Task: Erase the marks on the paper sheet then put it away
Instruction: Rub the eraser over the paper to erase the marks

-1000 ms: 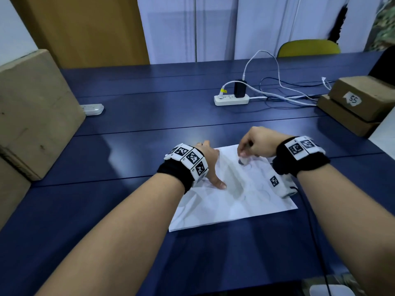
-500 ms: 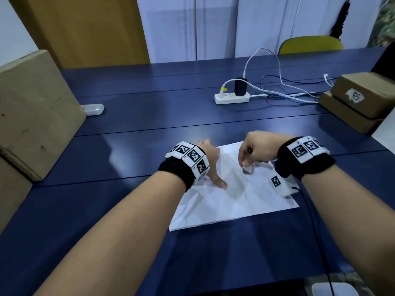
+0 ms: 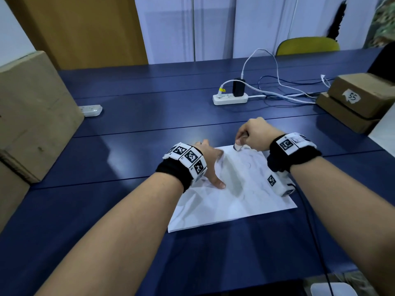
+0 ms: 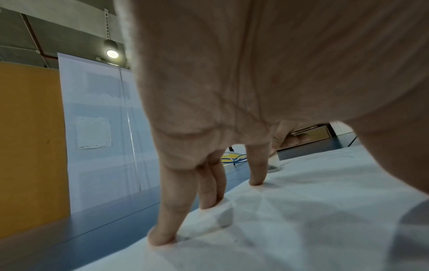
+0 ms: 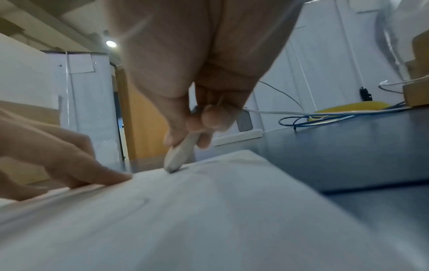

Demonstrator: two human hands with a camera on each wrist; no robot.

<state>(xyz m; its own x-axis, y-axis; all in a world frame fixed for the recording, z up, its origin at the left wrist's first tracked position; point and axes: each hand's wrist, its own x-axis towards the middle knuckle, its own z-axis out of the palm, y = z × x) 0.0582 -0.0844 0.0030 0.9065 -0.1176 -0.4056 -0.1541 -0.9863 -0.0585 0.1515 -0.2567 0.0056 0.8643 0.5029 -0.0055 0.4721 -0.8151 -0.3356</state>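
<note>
White and creased, the paper sheet [image 3: 230, 195] lies flat on the dark blue desk [image 3: 132, 150], near its front edge, turned at a slight angle, with faint pencil curves across it. The left hand [image 3: 210, 165] has its fingers [image 4: 176, 207] straight and spread, their tips pressing the sheet's left part down; it holds nothing. The right hand [image 3: 254, 135] is curled, thumb and fingers pinching a small white eraser [image 5: 180, 155] whose grey-smudged tip touches the paper close to the far edge. Both wrists carry black bands with white blocks printed in black square code patterns, and a thin black cable [image 3: 314, 229] runs from the right one back over the front of the desk.

Around the sheet, but apart from it: a large cardboard box [image 3: 32, 116] stands at the left edge, with a small white device [image 3: 90, 110] just beside it. Farther back sits a white power strip [image 3: 230, 98] with a black charger [image 3: 238, 87] plugged in and white and blue cables [image 3: 284, 90] trailing to the right. At the right, 2 stacked cardboard boxes [image 3: 354, 101] bear a torn white label [image 3: 351, 96] handwritten "55". Behind the desk a yellow chair back [image 3: 307, 46] shows against pale wall panels, and a wooden door [image 3: 85, 30] stands to the left. Nothing lies on the paper between the two hands.
</note>
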